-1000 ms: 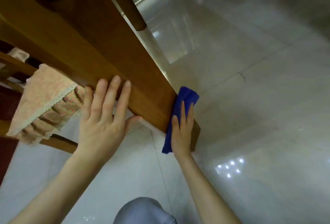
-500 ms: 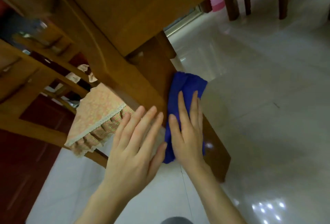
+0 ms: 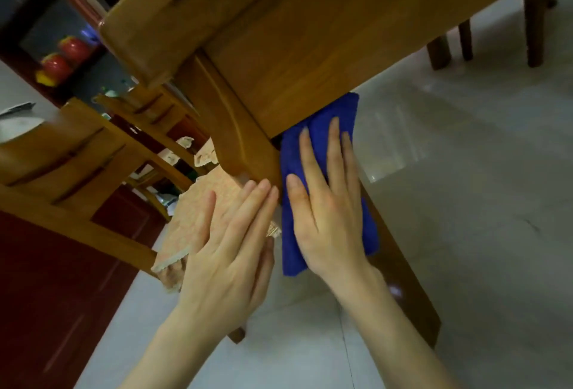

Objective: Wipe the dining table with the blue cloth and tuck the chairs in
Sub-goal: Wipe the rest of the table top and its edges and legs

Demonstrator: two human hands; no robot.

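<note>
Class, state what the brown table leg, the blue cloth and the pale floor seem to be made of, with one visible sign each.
Brown table leg: wood, apparently varnished; faint grain, glossy highlight.
Blue cloth: soft fabric, possibly microfibre; matte, folds limply.
Pale floor: glossy tile, likely ceramic; reflections, thin joint line.

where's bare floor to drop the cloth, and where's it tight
The pale glossy tiled floor is bare right of the wooden table leg, out to the dark chair legs. A narrower bare strip lies below the left hand and right hand. Left of the leg it is crowded: a chair's patterned seat cushion and further wooden chairs.
</note>
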